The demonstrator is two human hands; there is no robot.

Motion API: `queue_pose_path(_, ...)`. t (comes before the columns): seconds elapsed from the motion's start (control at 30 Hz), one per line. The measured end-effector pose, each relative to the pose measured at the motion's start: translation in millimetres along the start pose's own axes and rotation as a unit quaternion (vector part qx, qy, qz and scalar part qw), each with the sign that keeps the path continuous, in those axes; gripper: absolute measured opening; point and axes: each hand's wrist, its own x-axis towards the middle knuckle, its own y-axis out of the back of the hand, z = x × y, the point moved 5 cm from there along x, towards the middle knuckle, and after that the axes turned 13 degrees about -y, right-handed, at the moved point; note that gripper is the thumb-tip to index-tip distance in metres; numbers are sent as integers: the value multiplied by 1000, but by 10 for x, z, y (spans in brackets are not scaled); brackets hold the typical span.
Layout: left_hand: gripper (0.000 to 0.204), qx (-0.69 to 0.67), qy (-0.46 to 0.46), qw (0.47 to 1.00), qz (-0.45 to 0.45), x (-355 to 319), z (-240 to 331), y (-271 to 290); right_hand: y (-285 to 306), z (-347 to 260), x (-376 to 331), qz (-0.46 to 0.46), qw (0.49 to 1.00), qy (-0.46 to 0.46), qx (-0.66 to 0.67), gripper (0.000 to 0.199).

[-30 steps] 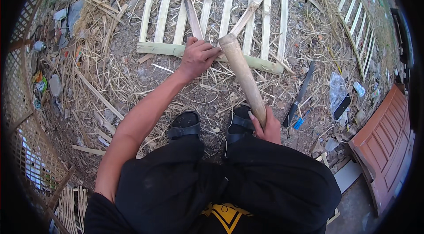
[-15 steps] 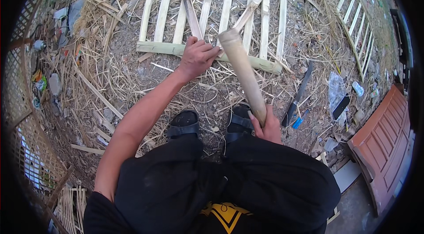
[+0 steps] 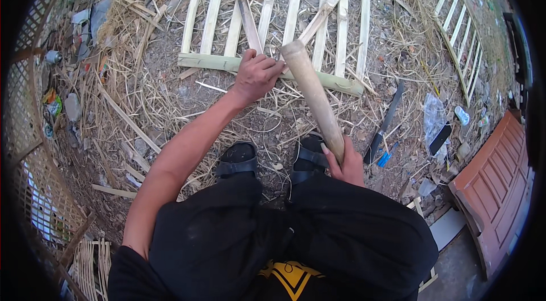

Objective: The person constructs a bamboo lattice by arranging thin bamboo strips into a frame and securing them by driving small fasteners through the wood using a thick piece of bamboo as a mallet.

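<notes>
Only the wooden club (image 3: 314,97), right of my left hand (image 3: 256,76), has shifted slightly; my right hand (image 3: 349,165) clasps its near end, the best hold for something likely stiff and heavy; my left bends at the slatted frame (image 3: 294,2), gripping what I cannot tell

From the wearer's head, one wide fisheye view faces steeply down, fairly near, over the black trousers (image 3: 210,238) to the straw-strewn ground (image 3: 270,109) ahead.
</notes>
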Motion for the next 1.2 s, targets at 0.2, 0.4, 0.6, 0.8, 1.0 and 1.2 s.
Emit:
queue_pose_path(0.2,18,-13,-6,1000,20,-16,13,-16,-12,9,44,5,1000,22,5,47)
queue_pose_path(0.4,9,-5,12,1000,25,17,27,14,95,-133,15,34,996,61,47,46)
queue_pose_path(0.6,13,4,12,999,31,-8,7,-18,-32,49,113,-27,999,-23,-27,46)
queue_pose_path(0.8,19,1,13,1000,17,-11,14,-21,68,-92,5,13,998,45,46,45)
queue_pose_path(1.0,13,14,21,1000,7,-33,19,-31,105,-101,74,-9,1000,13,2,41)
queue_pose_path(1.2,11,-10,45,999,1,-21,-13,51,209,-260,119,23,990,-25,140,31)
